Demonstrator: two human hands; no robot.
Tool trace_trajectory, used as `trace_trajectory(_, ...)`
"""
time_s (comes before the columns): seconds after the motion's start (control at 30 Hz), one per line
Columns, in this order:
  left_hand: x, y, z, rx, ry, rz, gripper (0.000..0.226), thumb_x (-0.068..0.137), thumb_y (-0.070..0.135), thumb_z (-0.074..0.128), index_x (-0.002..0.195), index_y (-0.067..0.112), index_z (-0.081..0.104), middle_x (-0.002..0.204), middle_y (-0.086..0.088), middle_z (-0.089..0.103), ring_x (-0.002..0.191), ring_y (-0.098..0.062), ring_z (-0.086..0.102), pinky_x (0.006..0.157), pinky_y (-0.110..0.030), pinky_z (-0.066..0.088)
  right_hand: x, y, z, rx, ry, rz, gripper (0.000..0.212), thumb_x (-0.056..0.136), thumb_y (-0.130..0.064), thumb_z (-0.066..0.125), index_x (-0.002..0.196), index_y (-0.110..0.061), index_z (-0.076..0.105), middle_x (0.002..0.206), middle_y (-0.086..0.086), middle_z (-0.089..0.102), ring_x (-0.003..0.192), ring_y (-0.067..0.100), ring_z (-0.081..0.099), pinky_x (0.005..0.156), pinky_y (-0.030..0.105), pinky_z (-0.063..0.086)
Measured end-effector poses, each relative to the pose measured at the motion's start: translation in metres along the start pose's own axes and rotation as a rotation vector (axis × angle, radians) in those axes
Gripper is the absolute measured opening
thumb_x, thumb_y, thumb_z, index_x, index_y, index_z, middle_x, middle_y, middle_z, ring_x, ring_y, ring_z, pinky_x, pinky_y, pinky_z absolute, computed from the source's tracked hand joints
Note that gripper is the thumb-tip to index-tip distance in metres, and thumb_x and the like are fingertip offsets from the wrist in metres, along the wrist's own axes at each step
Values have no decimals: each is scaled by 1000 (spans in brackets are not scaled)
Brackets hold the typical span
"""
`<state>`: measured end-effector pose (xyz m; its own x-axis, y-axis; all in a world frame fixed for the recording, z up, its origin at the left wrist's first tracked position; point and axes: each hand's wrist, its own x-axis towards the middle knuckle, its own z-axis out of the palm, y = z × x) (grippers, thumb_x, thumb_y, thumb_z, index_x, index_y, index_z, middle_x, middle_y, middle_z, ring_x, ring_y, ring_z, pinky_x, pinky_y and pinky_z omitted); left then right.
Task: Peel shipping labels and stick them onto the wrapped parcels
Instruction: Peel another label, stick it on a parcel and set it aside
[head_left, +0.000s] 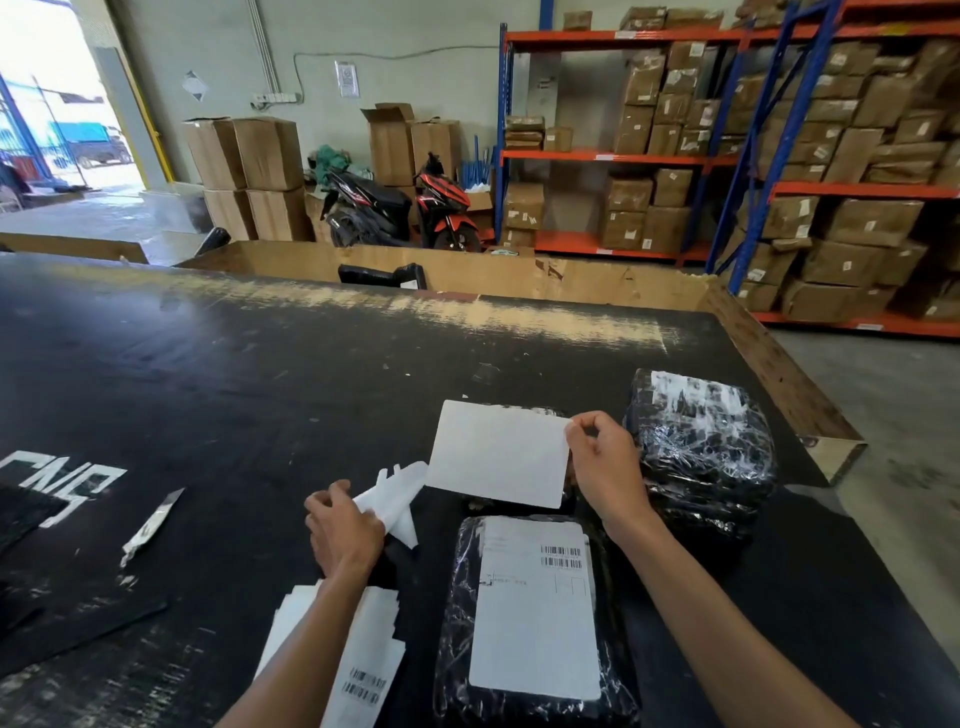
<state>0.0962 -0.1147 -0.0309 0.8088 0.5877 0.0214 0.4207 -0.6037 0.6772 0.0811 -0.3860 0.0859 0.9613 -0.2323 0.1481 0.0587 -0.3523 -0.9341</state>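
Observation:
My right hand (605, 467) pinches the right edge of a white label (498, 457) and holds it up above the table, blank side toward me. My left hand (343, 525) grips crumpled white backing paper (397, 496) just left of the label. Below the label lies a parcel wrapped in black plastic (457, 623) with a barcoded shipping label (535, 608) stuck on its top. A stack of black wrapped parcels (701, 457) stands to the right, behind my right hand. A pile of unpeeled labels (363, 670) lies under my left forearm.
The black worktable (234, 374) stretches far to the left and back. A cutter blade (153, 525) lies on it at the left. Open cardboard bins (519, 275) line the far edge. Shelves of brown boxes (831, 156) fill the right; scooters (395, 208) are parked behind.

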Motion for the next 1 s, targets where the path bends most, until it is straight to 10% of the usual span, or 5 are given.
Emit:
trace_trajectory(0.27,-29,72,-50,-385,62,192,15,92,35,62,92,22,70,104,-2,66,100,-23,63,90,-40,49,-10,-11,4,82,117,-149,15,102,-22,53,90,-15,59,60,12,63,52,32,55,50,40,51)
trace_trajectory(0.47,-71,140,-88,-760,-498,12,47,94,55,51,99,14,73,93,-3,76,88,-18,71,75,-31,58,-31,-32,5,-98,194,-571,7,93,-21,64,90,-16,68,73,-13,68,56,-2,61,52,27,56)
trace_trajectory(0.63,-71,160,-92,-826,-548,-57,32,96,34,60,102,5,72,87,-8,78,79,-20,72,69,-32,60,-35,-29,1,-341,213,-989,5,88,-18,70,87,-13,72,95,-2,75,86,10,70,69,29,58)
trace_trajectory(1.0,-70,175,-89,-764,-518,54,26,97,7,49,84,-1,70,65,-5,73,56,-14,68,51,-24,54,-45,-23,7,-501,-141,-800,23,92,-31,56,112,-23,64,119,-5,57,114,15,52,94,36,45)
